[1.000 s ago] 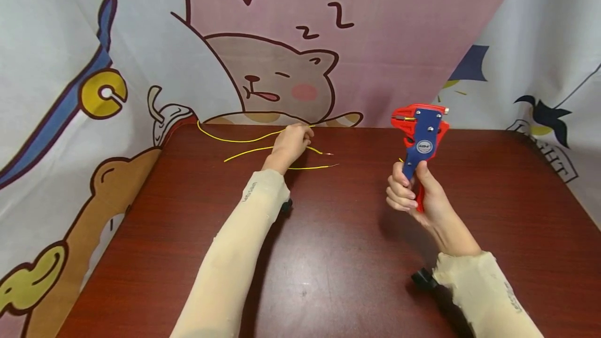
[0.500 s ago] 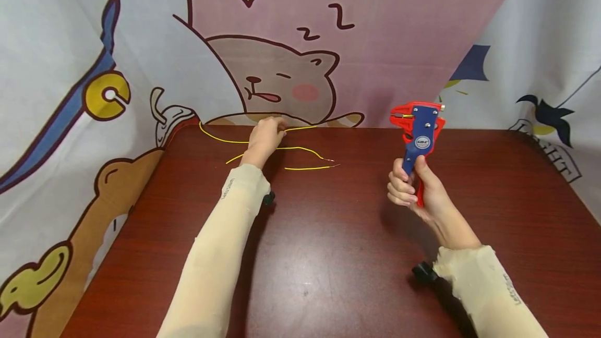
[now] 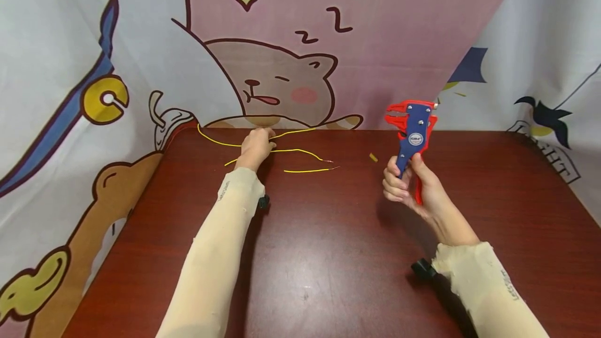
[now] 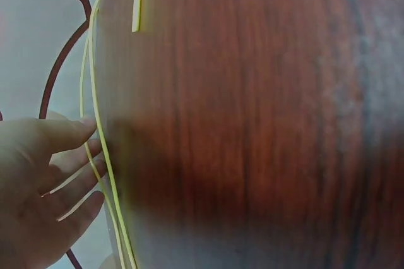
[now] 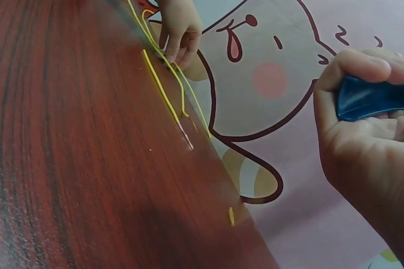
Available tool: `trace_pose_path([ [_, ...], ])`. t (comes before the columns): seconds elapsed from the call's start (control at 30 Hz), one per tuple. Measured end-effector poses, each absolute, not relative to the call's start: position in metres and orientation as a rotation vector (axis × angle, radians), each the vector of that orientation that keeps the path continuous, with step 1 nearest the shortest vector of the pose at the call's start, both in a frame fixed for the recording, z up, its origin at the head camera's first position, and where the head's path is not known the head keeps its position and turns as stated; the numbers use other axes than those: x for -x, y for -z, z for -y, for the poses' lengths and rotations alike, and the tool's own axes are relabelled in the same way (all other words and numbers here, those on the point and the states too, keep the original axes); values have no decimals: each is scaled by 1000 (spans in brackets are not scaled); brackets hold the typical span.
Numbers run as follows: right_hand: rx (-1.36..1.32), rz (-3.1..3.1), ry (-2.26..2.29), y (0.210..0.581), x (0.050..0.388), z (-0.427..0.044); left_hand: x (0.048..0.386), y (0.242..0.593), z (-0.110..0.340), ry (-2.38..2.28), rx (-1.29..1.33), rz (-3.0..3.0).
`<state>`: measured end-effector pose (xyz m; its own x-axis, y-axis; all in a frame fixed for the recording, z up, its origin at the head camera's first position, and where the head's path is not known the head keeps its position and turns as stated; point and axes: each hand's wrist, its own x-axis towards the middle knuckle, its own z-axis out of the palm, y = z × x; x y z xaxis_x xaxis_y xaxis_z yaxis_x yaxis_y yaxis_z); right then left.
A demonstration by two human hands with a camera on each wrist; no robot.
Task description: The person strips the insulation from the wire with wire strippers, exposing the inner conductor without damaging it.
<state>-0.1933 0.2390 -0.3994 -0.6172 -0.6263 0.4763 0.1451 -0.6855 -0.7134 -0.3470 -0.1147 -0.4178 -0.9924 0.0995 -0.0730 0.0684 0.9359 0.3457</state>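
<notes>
We had a broad lane over the wooden tabletop (image 3: 324, 254) between the left sleeve (image 3: 216, 254) and the right sleeve (image 3: 483, 280). Farther back, the left hand (image 3: 255, 149), rear yellow wire (image 3: 293, 132), middle yellow wire (image 3: 296, 150) and front yellow wire (image 3: 307, 171) obstructed us, and the printed curtain (image 3: 399, 40) walled the far edge. We could pass above the yellow scrap (image 3: 373, 157), up to the wire stripper (image 3: 415, 129) raised in the right hand (image 3: 413, 186).
</notes>
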Motion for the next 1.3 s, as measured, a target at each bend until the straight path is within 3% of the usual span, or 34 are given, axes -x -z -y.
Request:
trace_pose_path([
  [0.5,1004,-908,2316,399,192,-245,346,411,121,-543,-199,-3137],
  [1.3,1006,-908,2312,404,189,-248,336,364,133,-619,-405,-3335],
])
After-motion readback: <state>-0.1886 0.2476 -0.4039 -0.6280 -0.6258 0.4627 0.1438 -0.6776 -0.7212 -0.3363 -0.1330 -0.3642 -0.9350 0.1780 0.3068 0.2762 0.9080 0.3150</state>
